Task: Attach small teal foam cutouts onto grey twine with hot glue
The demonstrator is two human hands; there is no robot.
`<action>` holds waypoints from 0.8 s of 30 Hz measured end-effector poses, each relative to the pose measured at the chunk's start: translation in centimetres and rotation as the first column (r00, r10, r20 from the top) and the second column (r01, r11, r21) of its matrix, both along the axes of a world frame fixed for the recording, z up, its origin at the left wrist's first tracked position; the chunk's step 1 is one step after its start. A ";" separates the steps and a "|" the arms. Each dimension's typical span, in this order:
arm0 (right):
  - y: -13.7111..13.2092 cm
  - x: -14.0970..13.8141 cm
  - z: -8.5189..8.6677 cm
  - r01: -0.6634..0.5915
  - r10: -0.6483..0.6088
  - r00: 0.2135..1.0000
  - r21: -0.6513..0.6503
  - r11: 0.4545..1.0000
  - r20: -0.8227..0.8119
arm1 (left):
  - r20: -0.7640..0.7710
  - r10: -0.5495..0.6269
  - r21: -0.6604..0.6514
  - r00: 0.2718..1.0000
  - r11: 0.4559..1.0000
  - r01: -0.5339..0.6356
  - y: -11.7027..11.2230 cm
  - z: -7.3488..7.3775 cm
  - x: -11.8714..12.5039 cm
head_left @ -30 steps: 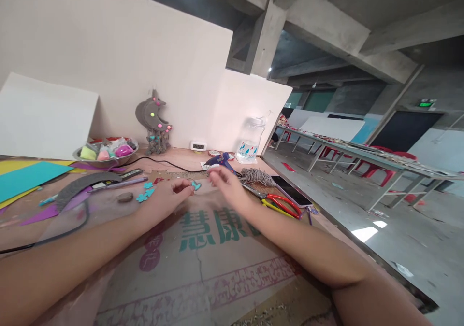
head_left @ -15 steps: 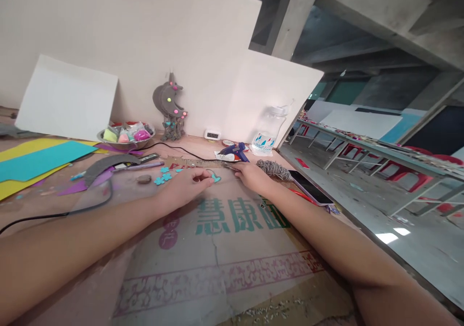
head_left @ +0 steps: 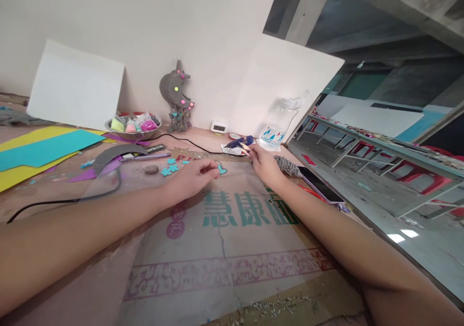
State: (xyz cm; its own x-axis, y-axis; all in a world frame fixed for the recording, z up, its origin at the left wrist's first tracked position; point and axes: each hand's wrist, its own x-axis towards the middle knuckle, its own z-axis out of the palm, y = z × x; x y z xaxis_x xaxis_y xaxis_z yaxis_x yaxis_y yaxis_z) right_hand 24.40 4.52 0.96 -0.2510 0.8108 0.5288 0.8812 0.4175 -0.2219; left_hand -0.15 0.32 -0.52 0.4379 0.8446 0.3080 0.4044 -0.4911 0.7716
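Note:
My left hand is closed in a pinch at the edge of a small turquoise cutout, low over the printed plastic sheet. A thin grey strand curves just above the cutout. My right hand is closed around a short, pale, stick-like tool, whose tip points left; its exact kind is unclear. Just beyond that tip lies a dark blue glue gun, partly hidden behind the tool and fingers. Several turquoise flower cutouts lie left of my left hand, close to a grey stone.
A grey moon-shaped ornament stands against the white board. Along the back are a bowl of bagged clay, a small digital clock and a clear plastic jug. Grey yarn and a phone lie at right; a black cable crosses the table.
My right hand has moved slightly up and away from my left hand, bringing the pale tool's tip into view in front of the glue gun. My left hand still pinches the turquoise cutout.

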 end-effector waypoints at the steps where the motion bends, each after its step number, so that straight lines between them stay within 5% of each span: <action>1: -0.3 -0.3 0.2 -0.016 0.020 0.995 0.039 0.999 -0.096 | -0.005 0.000 0.004 1.000 1.000 0.000 0.1 -0.1 0.0; 4: -1.5 -1.3 0.5 -0.133 0.152 0.973 0.115 0.984 -0.175 | -0.014 0.008 0.005 1.000 1.000 -0.008 0.1 -0.1 0.0; 8: -3.2 -1.9 -0.3 -0.294 0.295 0.956 0.080 0.953 -0.004 | 0.001 -0.003 0.030 1.000 1.000 0.003 -0.1 0.2 0.1; 24: -3.9 -2.5 -1.0 -0.359 0.334 0.922 0.106 0.927 0.198 | -0.030 -0.041 0.002 0.999 0.999 0.041 -0.3 0.1 0.0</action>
State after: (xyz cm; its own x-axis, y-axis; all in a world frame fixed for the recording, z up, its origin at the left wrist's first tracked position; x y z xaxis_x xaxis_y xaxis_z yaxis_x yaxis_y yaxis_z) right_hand 21.91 0.62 -0.06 -0.6004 0.5789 0.5517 0.6954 0.7186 0.0028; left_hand -0.19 -0.01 -0.39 0.4816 0.8248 0.2963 0.4070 -0.5099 0.7579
